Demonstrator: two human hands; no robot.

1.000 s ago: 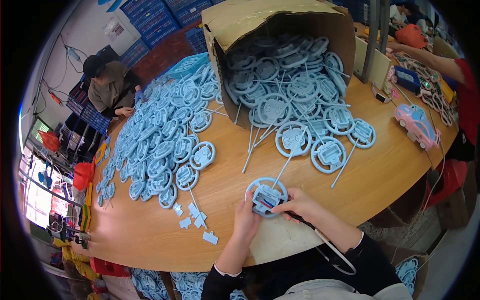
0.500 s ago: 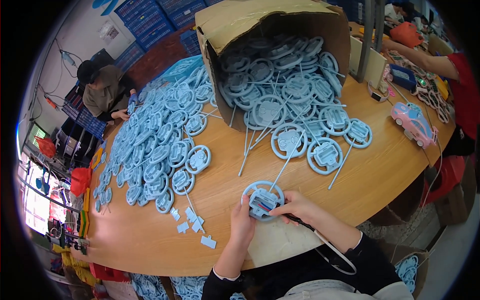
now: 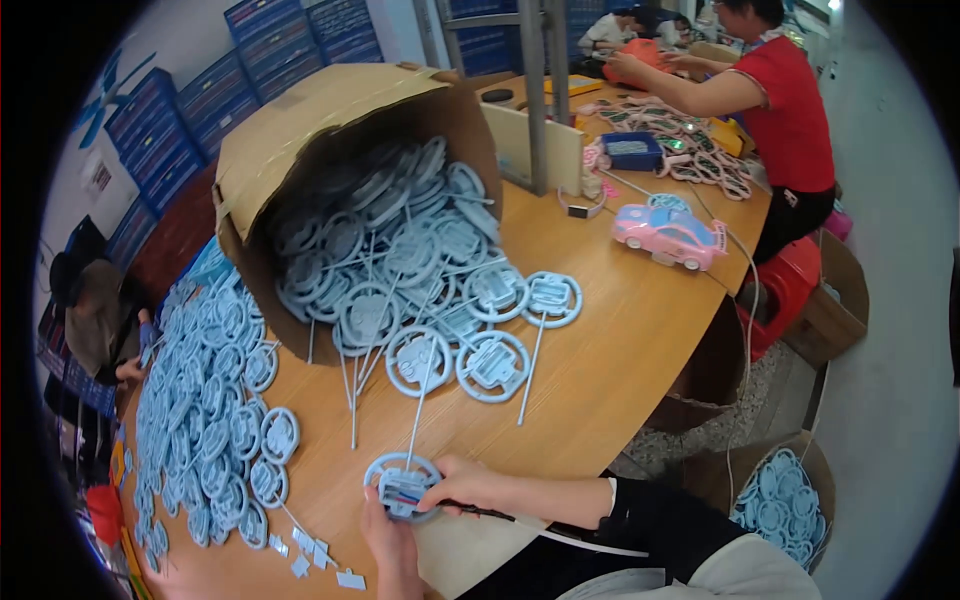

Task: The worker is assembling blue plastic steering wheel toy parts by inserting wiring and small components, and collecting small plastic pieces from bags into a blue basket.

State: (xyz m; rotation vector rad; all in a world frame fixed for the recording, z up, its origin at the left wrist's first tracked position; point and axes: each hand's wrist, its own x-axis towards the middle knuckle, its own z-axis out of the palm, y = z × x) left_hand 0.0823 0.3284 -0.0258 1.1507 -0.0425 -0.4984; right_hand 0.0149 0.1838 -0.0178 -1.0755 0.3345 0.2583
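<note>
A light-blue toy steering wheel (image 3: 372,466) with a long thin rod is in my left hand (image 3: 388,540), whose fingers close on its left rim. Red and blue parts, too small to name, show in its open middle compartment. My right hand (image 3: 472,486) presses at the wheel's right side, its fingers closed round a thin black tool (image 3: 478,510) with a white cord (image 3: 590,547). The tool's tip is hidden. Several small light-blue covers (image 3: 350,579) lie left of my left hand.
A tipped cardboard box (image 3: 300,110) spills similar wheels; a big heap (image 3: 210,400) lies left. A pink toy car (image 3: 668,236) stands at the right. A co-worker in red (image 3: 790,110) sits far right, another person (image 3: 98,310) far left. A box of wheels (image 3: 785,510) stands lower right.
The view has swung to the right, so the table things sit further left and more of the co-worker in red shows. Both hands keep the same wheel and the corded tool.
</note>
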